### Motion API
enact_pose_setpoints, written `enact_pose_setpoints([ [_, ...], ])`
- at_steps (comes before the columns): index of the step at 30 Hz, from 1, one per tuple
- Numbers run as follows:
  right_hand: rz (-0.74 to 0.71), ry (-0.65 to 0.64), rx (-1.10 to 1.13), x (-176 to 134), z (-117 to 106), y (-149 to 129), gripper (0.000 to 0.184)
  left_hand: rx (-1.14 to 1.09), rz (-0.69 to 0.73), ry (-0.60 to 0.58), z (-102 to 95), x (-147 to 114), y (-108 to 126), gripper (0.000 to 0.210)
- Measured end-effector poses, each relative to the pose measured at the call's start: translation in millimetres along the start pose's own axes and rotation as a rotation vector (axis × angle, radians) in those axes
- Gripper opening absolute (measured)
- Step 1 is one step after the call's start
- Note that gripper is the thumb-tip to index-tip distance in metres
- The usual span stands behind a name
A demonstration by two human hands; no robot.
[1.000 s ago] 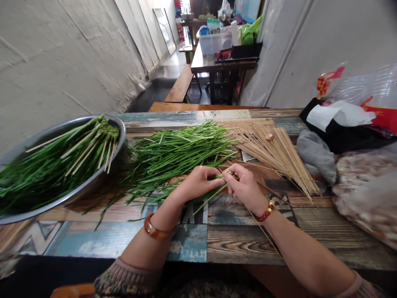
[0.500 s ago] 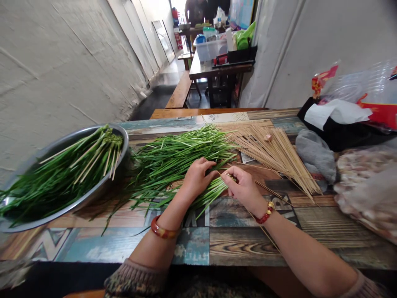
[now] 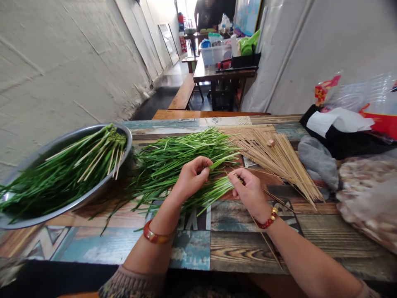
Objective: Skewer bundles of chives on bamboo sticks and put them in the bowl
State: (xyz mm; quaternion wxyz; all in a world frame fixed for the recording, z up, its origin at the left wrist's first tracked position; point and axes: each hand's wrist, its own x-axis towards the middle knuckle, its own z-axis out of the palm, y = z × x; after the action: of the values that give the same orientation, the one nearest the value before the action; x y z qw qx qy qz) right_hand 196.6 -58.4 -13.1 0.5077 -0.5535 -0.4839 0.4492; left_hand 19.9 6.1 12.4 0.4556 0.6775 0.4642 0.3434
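right hand (image 3: 250, 191) grips several green stalks (image 3: 221, 188).

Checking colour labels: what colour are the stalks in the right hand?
The stalks are pale green near the right hand; best seen in the head view.

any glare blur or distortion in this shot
Head view: glare whitens part of the far table; head view: the left hand and right hand look fairly sharp; head view: the plastic bag at right looks soft, the metal basin seemingly stretched.

The tabletop (image 3: 248, 248) bears a large printed letter (image 3: 45, 244), N or Z, at left; other lettering (image 3: 194, 222) is unclear.
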Motion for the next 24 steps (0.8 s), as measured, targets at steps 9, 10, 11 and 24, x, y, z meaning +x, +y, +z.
enact_pose_setpoints([
  [9, 0.0, 0.049, 0.118, 1, -4, -6, 0.029, -0.059, -0.088, -0.165, 0.2, -5, 13, 0.028],
  [10, -0.006, 0.043, 0.119, 2, -4, -6, 0.03, -0.048, -0.085, -0.169, -0.1, -5, 13, 0.026],
  [11, -0.014, 0.04, 0.112, 2, -4, -6, 0.031, -0.028, -0.073, -0.172, -0.4, -5, 11, 0.024],
  [24, -0.036, -0.013, 0.04, 0, 1, -1, 0.03, 0.155, 0.207, -0.094, 16.9, -7, 16, 0.024],
])
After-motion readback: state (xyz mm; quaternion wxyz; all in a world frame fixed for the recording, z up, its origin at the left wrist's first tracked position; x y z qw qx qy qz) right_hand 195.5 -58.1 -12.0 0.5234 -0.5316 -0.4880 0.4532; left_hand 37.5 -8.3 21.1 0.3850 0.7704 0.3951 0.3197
